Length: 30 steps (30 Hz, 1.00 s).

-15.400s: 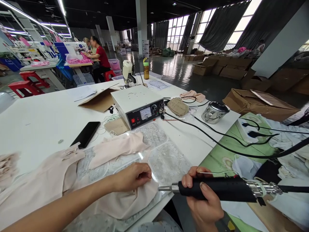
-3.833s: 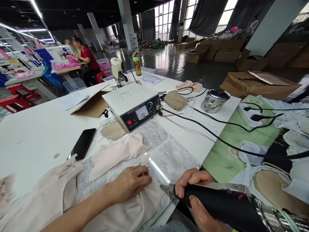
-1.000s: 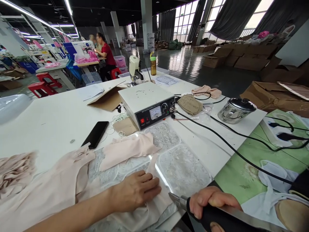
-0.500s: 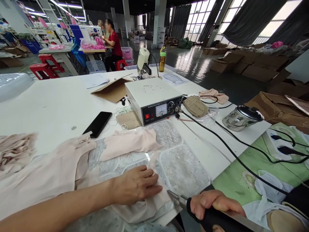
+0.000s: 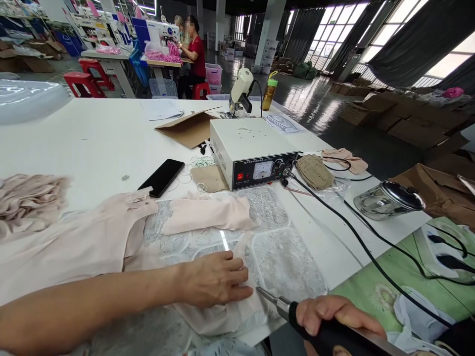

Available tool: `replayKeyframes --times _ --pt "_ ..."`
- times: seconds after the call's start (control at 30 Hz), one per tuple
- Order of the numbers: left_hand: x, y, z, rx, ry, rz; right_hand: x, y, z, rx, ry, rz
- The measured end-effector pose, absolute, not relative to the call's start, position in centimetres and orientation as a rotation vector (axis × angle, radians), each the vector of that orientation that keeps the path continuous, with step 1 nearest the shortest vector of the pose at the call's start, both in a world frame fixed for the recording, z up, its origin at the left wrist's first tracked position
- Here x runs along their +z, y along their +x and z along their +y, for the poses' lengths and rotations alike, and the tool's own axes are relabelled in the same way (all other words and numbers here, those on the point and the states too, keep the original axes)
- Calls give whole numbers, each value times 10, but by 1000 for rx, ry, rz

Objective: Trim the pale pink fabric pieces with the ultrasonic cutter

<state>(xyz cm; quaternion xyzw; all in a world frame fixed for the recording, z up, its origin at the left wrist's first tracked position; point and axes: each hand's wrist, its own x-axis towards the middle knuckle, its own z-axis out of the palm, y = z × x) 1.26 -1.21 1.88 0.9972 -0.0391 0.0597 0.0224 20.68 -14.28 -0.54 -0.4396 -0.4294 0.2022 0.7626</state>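
Observation:
My left hand (image 5: 215,279) lies over a piece of thin pale pink fabric (image 5: 211,319), fingers stretched out and resting on it. My right hand (image 5: 339,314) is wrapped around the black handle of a hand-held ultrasonic welder (image 5: 284,306). The welder's pointed metal tip is at the fabric's right edge, close to my left fingertips; whether it touches the cloth I cannot tell. Under the fabric is a scuffed clear plastic template sheet (image 5: 285,264). Another folded pink piece (image 5: 208,213) lies just beyond my left hand.
A white control box (image 5: 256,141) stands mid-table, its black cable (image 5: 336,212) running toward the right side. Nearby are a black phone (image 5: 162,177), a lidded metal pot (image 5: 388,200) and cardboard patterns (image 5: 314,171). Pink fabric (image 5: 31,202) is piled at left. A co-worker in red sits beyond the table.
The view has turned slightly left, so the background and table items sit farther right. Both hands keep nearly the same pose, the welder's tip still beside my left fingertips.

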Motion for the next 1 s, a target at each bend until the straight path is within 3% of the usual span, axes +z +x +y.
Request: replayKeyframes --times 0.23,1.0 --pt "16 12 -13 231 3078 -90 31 184 -136 530 -946 -885" --pt "9 9 -19 330 3075 24 20 194 -125 612 -887 -989"
